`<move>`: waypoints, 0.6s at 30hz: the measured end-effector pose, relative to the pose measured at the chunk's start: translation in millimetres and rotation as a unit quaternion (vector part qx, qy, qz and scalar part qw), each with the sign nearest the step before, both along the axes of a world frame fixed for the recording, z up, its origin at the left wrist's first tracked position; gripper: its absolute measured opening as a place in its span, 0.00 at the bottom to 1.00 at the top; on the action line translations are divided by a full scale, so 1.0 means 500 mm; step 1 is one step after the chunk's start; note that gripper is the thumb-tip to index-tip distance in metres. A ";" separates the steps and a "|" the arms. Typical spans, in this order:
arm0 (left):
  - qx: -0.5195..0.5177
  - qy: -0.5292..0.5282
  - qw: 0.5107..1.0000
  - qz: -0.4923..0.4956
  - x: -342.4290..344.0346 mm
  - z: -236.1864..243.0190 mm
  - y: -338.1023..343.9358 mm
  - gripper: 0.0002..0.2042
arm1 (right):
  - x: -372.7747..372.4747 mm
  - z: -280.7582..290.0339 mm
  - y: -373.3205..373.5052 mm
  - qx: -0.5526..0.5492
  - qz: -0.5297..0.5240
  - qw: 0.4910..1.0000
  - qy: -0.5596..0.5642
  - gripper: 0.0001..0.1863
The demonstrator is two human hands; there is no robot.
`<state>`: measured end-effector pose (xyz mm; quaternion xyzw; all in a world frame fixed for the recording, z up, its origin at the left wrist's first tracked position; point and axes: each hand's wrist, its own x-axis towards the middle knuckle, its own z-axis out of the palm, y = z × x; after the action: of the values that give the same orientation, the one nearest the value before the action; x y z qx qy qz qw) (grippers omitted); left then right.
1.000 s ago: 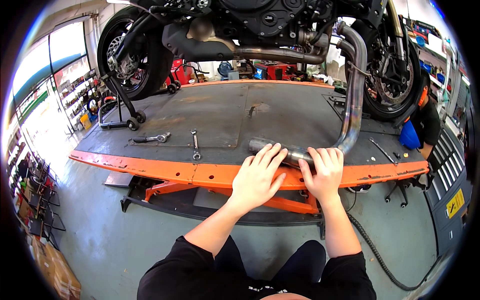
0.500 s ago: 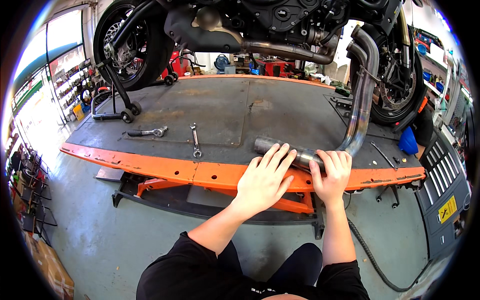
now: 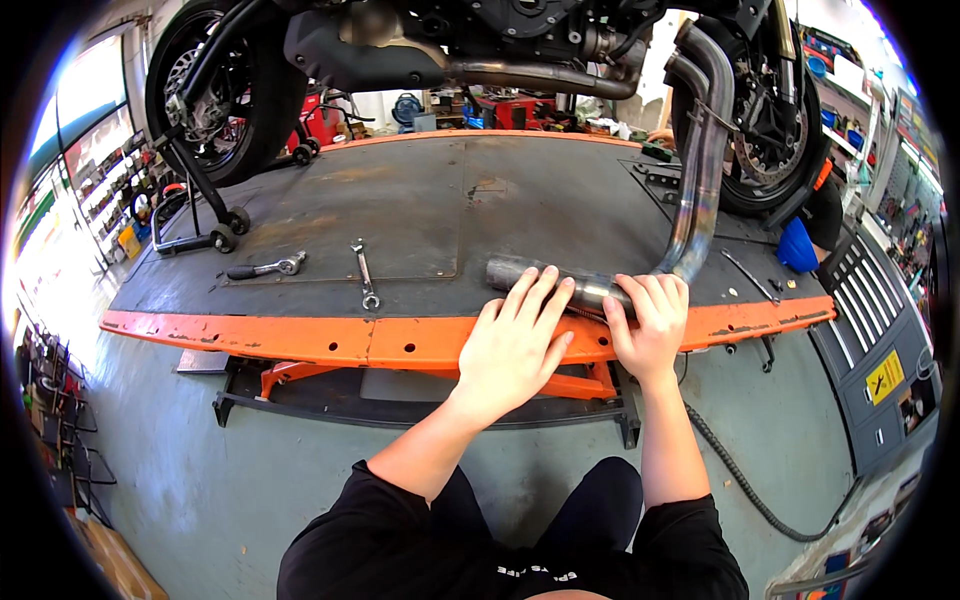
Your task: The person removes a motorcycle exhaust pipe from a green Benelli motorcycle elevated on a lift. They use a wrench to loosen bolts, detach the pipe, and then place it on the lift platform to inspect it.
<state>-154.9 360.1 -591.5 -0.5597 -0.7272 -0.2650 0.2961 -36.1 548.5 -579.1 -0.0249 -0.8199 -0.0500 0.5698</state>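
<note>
A bare-metal motorcycle exhaust pipe (image 3: 712, 170) rests on the grey lift platform. Its two bent tubes rise at the right, heat-tinted blue and brown, and merge into one thick tube lying along the front edge. My left hand (image 3: 513, 340) lies on that tube close to its left end, fingers stretched out and flat. Further right, near the bend, my right hand (image 3: 650, 322) is wrapped round the pipe, thumb on the near side. Part of the tube is hidden beneath my fingers.
On the lift platform (image 3: 390, 200) lie a ratchet (image 3: 268, 267), a combination spanner (image 3: 364, 276) and another slim tool (image 3: 750, 275). A motorcycle (image 3: 540, 40) stands over it, rear wheel on a paddock stand (image 3: 195, 190). A blue funnel (image 3: 797, 246) and tool cabinet (image 3: 868, 330) are at the right.
The whole view has shifted, so the platform and bike sit slightly higher and further left. Both hands keep their places on the exhaust pipe.
</note>
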 end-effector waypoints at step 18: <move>0.006 0.022 1.000 0.006 0.001 -0.008 0.001 0.29 | 0.002 -0.002 0.000 0.004 0.002 1.000 0.010 0.13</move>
<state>-154.3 360.3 -595.4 -0.5592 -0.7221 -0.2555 0.3172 -35.2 548.5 -580.2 -0.0210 -0.8139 -0.0517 0.5783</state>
